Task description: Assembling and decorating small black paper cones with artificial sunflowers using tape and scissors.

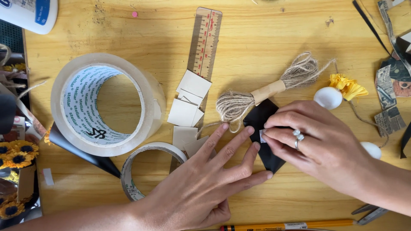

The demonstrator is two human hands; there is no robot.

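— Hands on what?
— Black paper (266, 137), mid-desk. Left hand (214, 171) lies flat with fingers spread, pinning it; right hand (319, 143) pinches a white scrap (262, 136) onto it.
— Next?
— Likely firm, aligned pressing.

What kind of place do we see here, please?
Probably a home craft table. On the wooden tabletop lie tape rolls, a hank of jute twine, a ruler and cut card pieces, while both hands press on black paper.
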